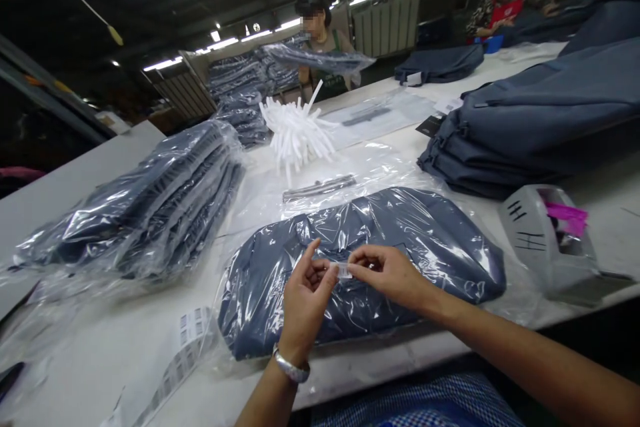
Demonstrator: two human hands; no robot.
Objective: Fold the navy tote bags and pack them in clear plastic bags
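Observation:
A dark blue bag (410, 227) in a clear, glossy plastic wrapper lies on the white table in front of me. Over its middle, a small pale label (344, 271) is pinched at both ends between my hands. My left hand (307, 293) grips the label's left end with thumb and fingers, its index finger raised. Thumb and forefinger of my right hand (387, 273) close on the right end. Whether the label touches the wrapper I cannot tell. A strip of printed labels (183, 360) trails over the table at the lower left.
Wrapped bags (165, 200) are stacked at left, unwrapped blue bags (540, 113) at right. A grey plastic holder (530, 240) with something pink stands right of the wrapped bag. White strips (300, 130) are bunched behind it. Across the table a person (325, 40) handles a wrapped bag; another (505, 7) works farther right.

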